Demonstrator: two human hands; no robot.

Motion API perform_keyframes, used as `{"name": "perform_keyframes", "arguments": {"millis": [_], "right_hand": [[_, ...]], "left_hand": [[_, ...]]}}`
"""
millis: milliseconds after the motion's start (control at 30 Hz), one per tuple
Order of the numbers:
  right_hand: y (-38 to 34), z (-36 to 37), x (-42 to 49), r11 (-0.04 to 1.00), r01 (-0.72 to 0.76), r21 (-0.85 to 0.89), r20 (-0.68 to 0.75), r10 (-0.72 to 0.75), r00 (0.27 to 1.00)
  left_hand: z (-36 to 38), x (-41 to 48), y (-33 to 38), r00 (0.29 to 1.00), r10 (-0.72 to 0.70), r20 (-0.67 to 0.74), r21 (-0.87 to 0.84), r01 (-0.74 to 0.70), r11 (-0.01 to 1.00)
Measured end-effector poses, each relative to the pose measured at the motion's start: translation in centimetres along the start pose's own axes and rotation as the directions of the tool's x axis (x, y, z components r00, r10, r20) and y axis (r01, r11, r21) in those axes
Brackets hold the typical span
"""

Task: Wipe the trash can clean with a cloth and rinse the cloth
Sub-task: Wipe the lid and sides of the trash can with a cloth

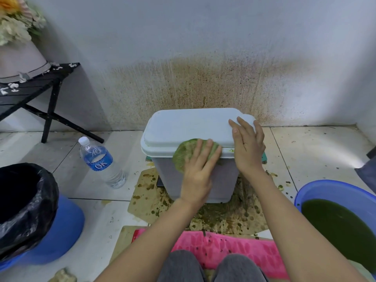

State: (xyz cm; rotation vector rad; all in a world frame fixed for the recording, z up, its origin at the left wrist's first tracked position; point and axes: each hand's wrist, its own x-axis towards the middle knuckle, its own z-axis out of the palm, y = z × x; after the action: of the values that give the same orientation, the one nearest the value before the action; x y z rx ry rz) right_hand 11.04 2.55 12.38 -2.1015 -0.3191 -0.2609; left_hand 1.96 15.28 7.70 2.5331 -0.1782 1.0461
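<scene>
The trash can (221, 180) stands at twelve o'clock from the crouching person, its back close against the stained wall (203, 58). The left hand (198, 174) presses a green cloth (183, 155) flat against the can's front, just under the lid's (183, 125) near edge, fingers straight and spread. The right hand (248, 147) lies open on the lid's right end, fingers reaching its far edge.

A basin (325, 190) of dark green water sits at two o'clock, near the can but apart from it. A water bottle (101, 161) leans at ten o'clock, and a bin with a black bag (30, 210) stands at nine. Bare tile lies on either side of the can. A pink mat (223, 247) lies by the knees.
</scene>
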Motion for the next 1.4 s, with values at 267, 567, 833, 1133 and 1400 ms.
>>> {"name": "perform_keyframes", "arguments": {"millis": [267, 567, 833, 1133, 1400], "right_hand": [[0.2, -0.9, -0.1, 0.999, 0.009, 0.048, 0.072, -0.013, 0.997], [0.5, -1.4, -0.4, 0.985, 0.012, 0.173, 0.099, -0.029, 0.995], [0.5, -2.7, 0.4, 0.725, -0.078, 0.685, -0.029, 0.135, 0.990], [1.8, -0.6, 4.3, 0.543, -0.324, 0.775, 0.102, 0.397, 0.912], [2.6, -0.5, 3.7, 0.578, -0.274, 0.769, 0.040, 0.384, 0.923]], "left_hand": [[-3.0, 0.7, -2.9, 0.973, 0.182, 0.141, 0.189, -0.207, 0.960], [-6.2, 2.3, -5.6, 0.951, -0.310, -0.020, 0.018, 0.310, 0.951], [0.2, 7.3, 5.6, 0.934, -0.126, 0.335, -0.062, 0.155, 0.986], [-5.7, 10.8, -3.1, 0.738, -0.663, 0.127, 0.249, 0.623, 0.742], [2.1, 13.9, 5.1, 0.818, -0.426, 0.386, 0.326, 0.311, 0.893]]}}
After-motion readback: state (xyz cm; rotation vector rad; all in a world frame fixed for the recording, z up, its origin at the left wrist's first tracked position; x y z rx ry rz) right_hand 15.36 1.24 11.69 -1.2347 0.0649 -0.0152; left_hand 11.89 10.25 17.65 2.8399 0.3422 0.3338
